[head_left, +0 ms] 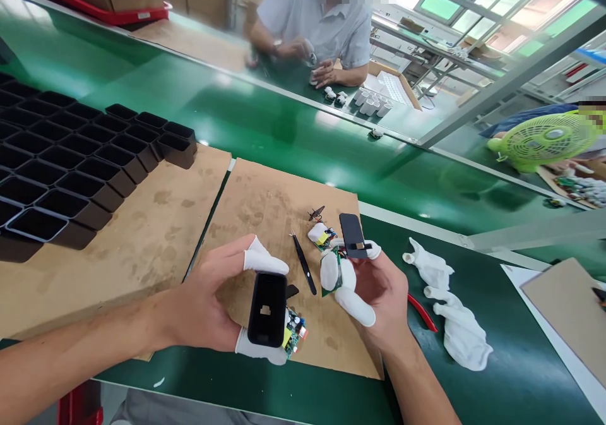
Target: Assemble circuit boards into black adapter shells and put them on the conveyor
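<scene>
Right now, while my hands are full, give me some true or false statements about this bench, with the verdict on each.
1. The left hand holds a black case. True.
2. The black tweezers are in the right hand. False: they lie on the cardboard, between the hands.
3. The right hand holds a white-wrapped part. True.
4. The rows of black cases stand to the right of both hands. False: they stand to the left.
5. White covers sit on some fingers of both hands. True.
</scene>
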{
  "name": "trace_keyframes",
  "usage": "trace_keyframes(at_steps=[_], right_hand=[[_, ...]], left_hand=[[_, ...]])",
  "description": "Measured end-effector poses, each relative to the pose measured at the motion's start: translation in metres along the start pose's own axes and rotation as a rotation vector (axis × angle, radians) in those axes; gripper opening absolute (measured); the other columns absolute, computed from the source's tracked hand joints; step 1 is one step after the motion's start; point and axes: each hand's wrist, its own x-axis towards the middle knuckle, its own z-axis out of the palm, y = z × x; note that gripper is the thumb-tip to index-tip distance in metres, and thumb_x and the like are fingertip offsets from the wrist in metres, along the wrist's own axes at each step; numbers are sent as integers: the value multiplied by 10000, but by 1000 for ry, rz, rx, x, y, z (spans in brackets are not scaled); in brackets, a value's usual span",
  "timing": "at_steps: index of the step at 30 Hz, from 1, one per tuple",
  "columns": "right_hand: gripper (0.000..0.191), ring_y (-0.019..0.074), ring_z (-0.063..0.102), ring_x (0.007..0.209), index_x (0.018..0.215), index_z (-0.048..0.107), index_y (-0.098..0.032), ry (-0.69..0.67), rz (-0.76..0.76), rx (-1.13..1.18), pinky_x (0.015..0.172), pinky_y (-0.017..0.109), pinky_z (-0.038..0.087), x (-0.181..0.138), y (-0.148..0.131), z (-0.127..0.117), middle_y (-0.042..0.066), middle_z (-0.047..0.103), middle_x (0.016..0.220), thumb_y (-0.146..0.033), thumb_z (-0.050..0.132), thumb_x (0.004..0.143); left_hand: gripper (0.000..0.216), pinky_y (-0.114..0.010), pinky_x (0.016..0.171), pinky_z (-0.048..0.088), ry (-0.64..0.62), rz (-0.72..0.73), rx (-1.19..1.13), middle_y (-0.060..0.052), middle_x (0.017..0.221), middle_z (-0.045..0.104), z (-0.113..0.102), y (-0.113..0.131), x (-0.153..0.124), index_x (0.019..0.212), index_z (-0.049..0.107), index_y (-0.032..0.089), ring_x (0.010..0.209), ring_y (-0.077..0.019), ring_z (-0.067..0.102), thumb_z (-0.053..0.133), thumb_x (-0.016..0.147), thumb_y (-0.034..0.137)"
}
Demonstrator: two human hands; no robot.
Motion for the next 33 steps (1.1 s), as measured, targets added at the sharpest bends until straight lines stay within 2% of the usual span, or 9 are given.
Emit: trace_keyframes(at_steps=[8,13,18,20,22,25,27,30,33], right_hand=[[504,192,651,796,1194,805,-284,-10,4,-12,778,354,625,-3,0,2,8,745,957,-277,1063,762],[539,209,724,780,1296,788,-314,-42,-10,58,815,399,672,-4,-12,10,40,808,1035,-307,1034,817],[560,245,774,852,1265,806,-338,-47,-3,69,891,450,698,-6,-11,10,53,826,1133,-329,1070,771],[577,275,795,962,1273,803,-338,-33,9,76,921,452,698,-7,-6,8,63,823,1179,-343,1075,764],[592,293,797,1029,1288,797,-323,-33,34,88,949,461,697,-8,-2,7,76,819,1199,-377,1073,767],[606,312,787,1092,1280,797,-291,-31,73,90,993,476,689,-9,2,7,99,810,1230,-438,1073,761],[606,303,785,1083,1275,796,-287,-29,82,95,993,466,684,-9,3,8,99,810,1222,-432,1077,757],[598,266,789,948,1272,784,-281,-35,79,120,924,440,688,-8,2,8,82,826,1123,-407,1075,765],[603,260,789,926,1246,783,-263,-5,74,111,930,448,688,-6,3,7,79,830,1089,-416,1083,745]], left_hand=[[593,-290,757,569,19,-94,111,-20,981,717,6,0,-3,1240,741,228,858,-179,671,1061,745,283],[539,-278,714,531,-20,-160,125,7,928,688,9,0,0,1151,722,232,819,-164,619,1066,752,343],[633,-298,660,503,64,-391,57,37,866,624,12,-8,-8,915,554,243,746,-155,583,1099,645,415],[566,-317,701,552,87,-518,60,24,876,661,12,-11,-11,921,570,244,784,-178,640,1054,728,466],[394,-360,820,622,83,-576,52,-21,1003,744,10,-13,-13,1069,655,244,907,-215,726,903,926,514],[250,-422,1056,633,86,-535,64,-72,1283,782,8,-16,-12,1276,686,268,1187,-255,762,675,1108,452],[245,-427,1122,618,83,-501,100,-71,1340,781,8,-18,-12,1311,678,281,1275,-262,753,677,1109,421],[386,-434,1086,632,-26,-434,219,-84,1361,773,6,-21,-11,1419,620,278,1268,-282,764,728,1067,395],[332,-425,897,632,-181,-275,464,-113,1252,776,4,-22,-10,1374,638,232,1104,-301,784,658,1045,280]])
